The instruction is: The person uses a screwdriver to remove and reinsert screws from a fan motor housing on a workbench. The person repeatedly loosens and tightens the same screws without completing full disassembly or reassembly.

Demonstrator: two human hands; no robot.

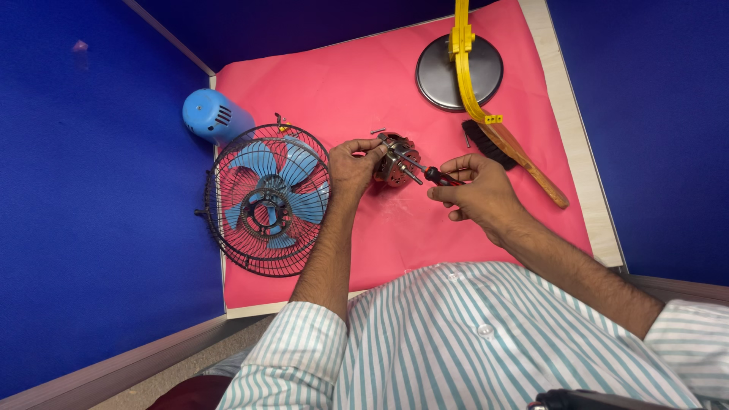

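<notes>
**Both hands on the fan motor, mid-table**

Your left hand (351, 165) has its fingers curled tight around the fan motor (395, 159), holding it just above the pink mat (342, 83). Your right hand (474, 193) pinches the red-and-black handle of a screwdriver (425, 171), fingers closed, tip laid against the motor's face. Left of the motor: black wire fan guard (266, 201) with blue blades, blue motor housing (209, 115) behind it. Right and back: round grey base (456, 76), yellow arm (467, 68), wood-handled brush (516, 156). Loose screw (377, 130) just behind the motor.
</notes>
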